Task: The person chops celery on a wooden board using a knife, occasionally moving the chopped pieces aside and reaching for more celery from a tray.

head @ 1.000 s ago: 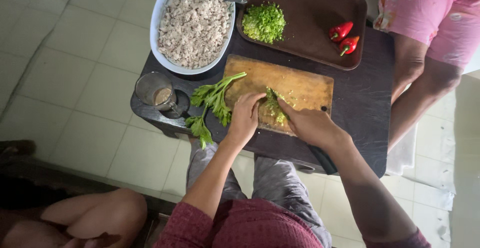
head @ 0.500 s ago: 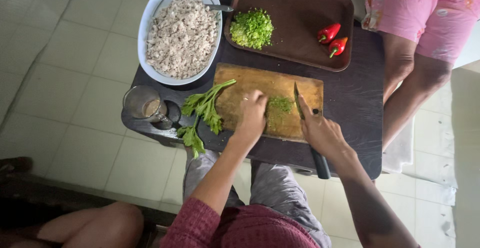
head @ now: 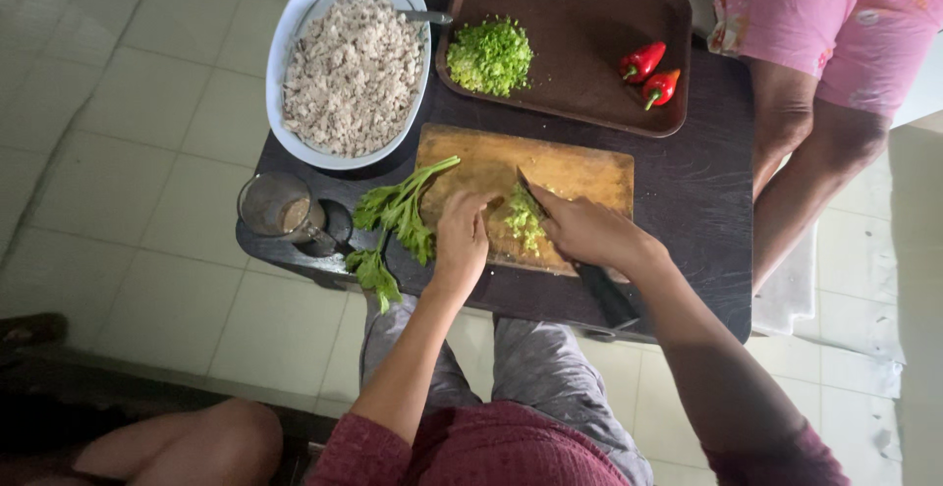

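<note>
Two hands work at my dark desk [head: 707, 201]: at its 12 o'clock sits a brown tray [head: 589, 44], at 6 a wooden cutting board [head: 580, 167]. My right hand [head: 589, 231] grips a knife [head: 589, 270], blade against chopped greens [head: 523, 221]; my left hand [head: 462, 236], fingers curled, presses them from 9 o'clock

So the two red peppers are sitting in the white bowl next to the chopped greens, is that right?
Not quite. The two red peppers lie on the brown tray, as the head view shows, near the chopped greens on that same tray. The white bowl holds a pale crumbled food.
</note>
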